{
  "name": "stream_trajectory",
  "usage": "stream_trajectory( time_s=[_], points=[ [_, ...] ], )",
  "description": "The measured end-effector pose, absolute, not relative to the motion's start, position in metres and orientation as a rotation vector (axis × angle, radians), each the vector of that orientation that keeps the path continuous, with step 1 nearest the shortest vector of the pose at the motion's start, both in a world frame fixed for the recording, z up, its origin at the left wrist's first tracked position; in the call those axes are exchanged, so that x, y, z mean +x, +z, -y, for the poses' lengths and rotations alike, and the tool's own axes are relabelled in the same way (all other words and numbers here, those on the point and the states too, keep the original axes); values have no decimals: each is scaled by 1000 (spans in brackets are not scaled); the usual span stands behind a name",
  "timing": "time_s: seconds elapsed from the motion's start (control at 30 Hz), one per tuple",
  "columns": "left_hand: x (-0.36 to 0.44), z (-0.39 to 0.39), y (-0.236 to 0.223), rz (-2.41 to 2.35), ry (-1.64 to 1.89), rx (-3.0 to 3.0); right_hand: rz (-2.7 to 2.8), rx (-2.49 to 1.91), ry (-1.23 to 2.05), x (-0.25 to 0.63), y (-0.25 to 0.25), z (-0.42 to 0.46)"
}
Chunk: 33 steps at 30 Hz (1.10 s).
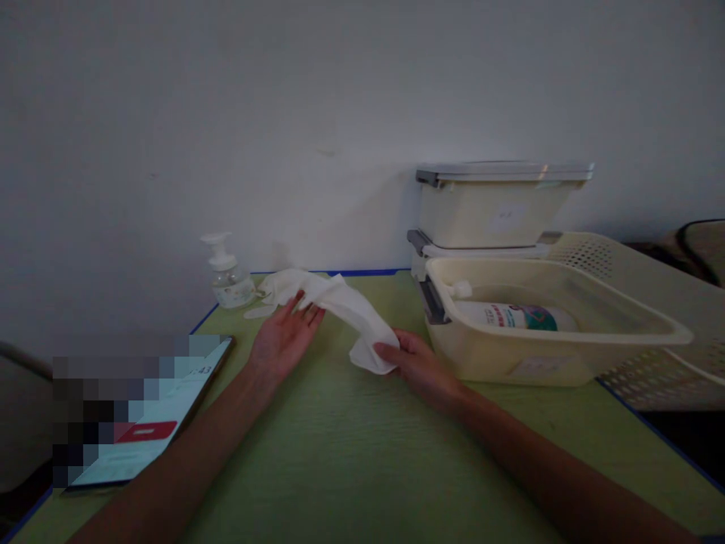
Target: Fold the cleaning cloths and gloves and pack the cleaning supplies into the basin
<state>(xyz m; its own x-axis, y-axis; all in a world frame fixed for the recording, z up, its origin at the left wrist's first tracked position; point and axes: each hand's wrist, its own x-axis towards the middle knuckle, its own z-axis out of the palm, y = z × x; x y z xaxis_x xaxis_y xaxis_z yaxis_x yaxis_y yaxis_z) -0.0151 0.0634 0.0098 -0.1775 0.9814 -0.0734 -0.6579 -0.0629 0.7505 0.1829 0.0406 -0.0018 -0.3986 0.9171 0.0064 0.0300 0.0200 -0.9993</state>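
A thin, limp white piece stretches between my hands in a shallow arch; whether it is a cloth or a glove I cannot tell. My right hand pinches its near right end between thumb and fingers. Palm up, my left hand reaches to its left part with the fingers spread and slightly bent. The fingertips meet the white material, but they do not close on it. Beyond my left hand, its far end droops towards a clear bottle with a white pump top.
A cream basin on the right holds a white bottle lying on its side. Behind it stand stacked lidded boxes and a perforated basket. A tablet lies at the left of the green table. A wall closes the back.
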Motion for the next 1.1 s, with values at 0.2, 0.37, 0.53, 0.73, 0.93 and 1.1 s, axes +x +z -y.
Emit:
stream_trajectory(
  time_s=[0.2, 0.37, 0.53, 0.73, 0.93, 1.1],
  points=[
    [-12, -66, 4, -859, 1554, 524, 1578, -1205, 1412, 185, -4, -45],
    [-2, -65, -9, -1099, 1603, 1004, 1492, -1245, 1312, 187, -5, -47],
    [6, -47, -15, -1290, 1485, 1925, 1337, -986, 1430, 184, -3, -42],
    [14, -30, -11, -1187, 1150, 2296, 1273, -799, 1547, 182, 4, -37],
    [12, -39, -14, -1318, 1327, 2266, 1263, -726, 1690, 178, 4, -33],
    [3, -38, 20, -1424, 1564, 2178, 1301, -768, 1467, 170, 27, -24]
  ],
)
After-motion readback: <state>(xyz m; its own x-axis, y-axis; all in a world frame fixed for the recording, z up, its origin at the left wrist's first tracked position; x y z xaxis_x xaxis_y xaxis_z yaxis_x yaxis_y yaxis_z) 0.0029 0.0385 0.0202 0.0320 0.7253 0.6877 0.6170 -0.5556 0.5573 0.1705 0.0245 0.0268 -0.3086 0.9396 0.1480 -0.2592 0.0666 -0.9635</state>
